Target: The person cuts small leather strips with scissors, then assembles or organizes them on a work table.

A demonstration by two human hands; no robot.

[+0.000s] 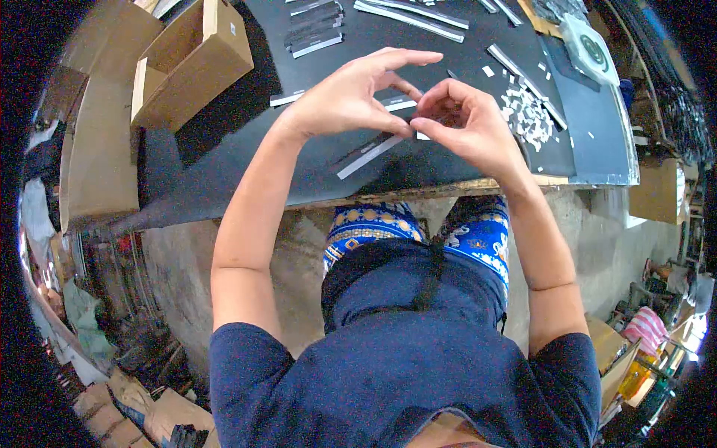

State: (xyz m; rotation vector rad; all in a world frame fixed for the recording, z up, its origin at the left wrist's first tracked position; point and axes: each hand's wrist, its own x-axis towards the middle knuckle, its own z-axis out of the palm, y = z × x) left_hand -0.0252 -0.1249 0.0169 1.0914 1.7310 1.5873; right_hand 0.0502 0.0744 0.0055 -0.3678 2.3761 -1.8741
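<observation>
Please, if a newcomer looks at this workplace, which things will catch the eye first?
Probably the left hand and right hand, close together over the dark tabletop. Beside the right hand, the heap of small white pieces stands out; the open cardboard box sits at the left, and bright blue patterned trousers show below.

On my feed, an open cardboard box (196, 78) lies left of the left hand (349, 95). Right of the right hand (478, 131), I can make out a round item in clear plastic (590, 51), slightly farther out, a brown carton (657, 190), and, nearer the body, a pink-and-white striped bag (646, 330).
</observation>
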